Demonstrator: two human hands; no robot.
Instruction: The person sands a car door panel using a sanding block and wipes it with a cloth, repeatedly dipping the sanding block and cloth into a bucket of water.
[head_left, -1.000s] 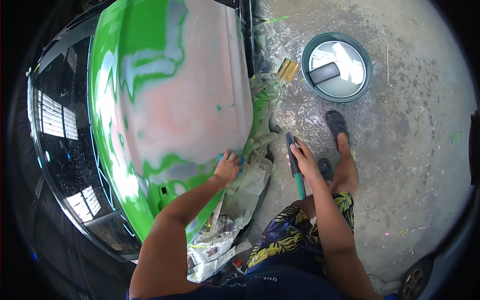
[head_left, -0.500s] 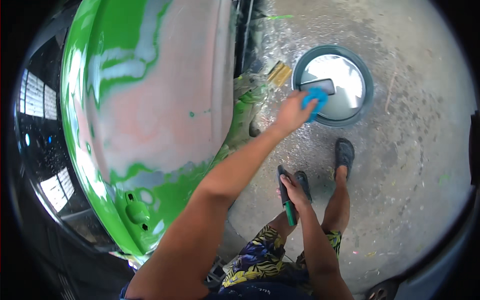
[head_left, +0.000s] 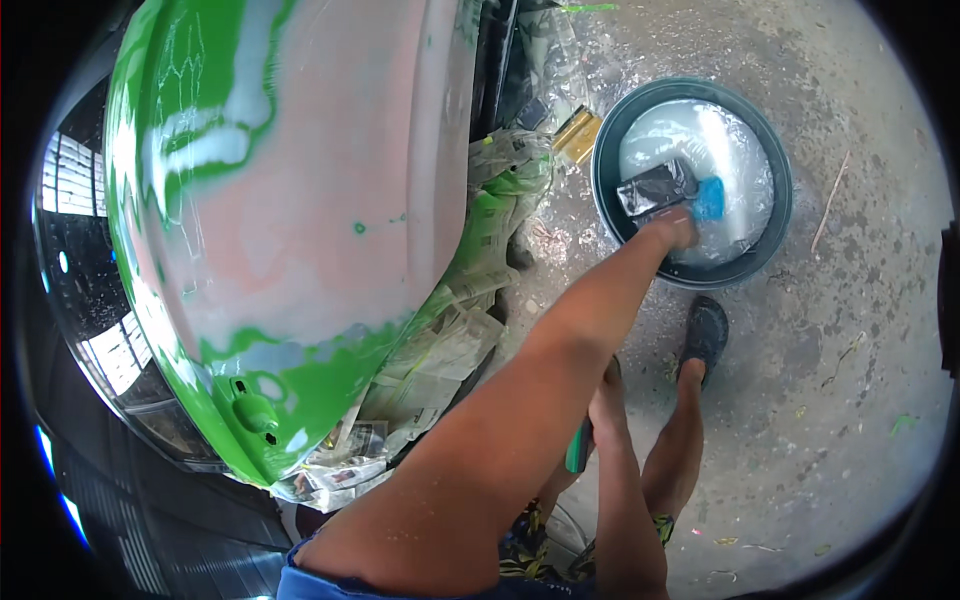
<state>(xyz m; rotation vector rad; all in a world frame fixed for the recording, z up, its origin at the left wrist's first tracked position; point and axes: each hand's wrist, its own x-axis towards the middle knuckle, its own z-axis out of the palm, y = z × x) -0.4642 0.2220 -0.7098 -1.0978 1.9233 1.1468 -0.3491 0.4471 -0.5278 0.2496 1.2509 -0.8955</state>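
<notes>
My left hand (head_left: pixel 678 229) reaches down into a round dark-green bucket (head_left: pixel 780 200) of water. A blue cloth (head_left: pixel 709 199) lies at its fingertips, seemingly gripped, though the fingers are blurred and partly under the water. Beside the cloth, a dark rectangular block (head_left: pixel 653 188) rests in the bucket. My right hand (head_left: pixel 606 402), mostly hidden behind my left forearm, stays closed round a long black and green tool (head_left: pixel 577 449); only its green end shows well. To the left stands a green car panel (head_left: pixel 330 230) with sanded pinkish and grey patches.
Crumpled masking newspaper (head_left: pixel 415 375) lines the panel's lower edge. A yellow-brown block (head_left: pixel 577 134) lies on the wet concrete floor (head_left: pixel 840 330) against the bucket's left side. My shod foot (head_left: pixel 706 330) is just below the bucket.
My left hand has moved right and down into the bucket with the blue cloth, wetting it. The bucket appears larger and nearer. My left forearm now covers much of my right hand.
</notes>
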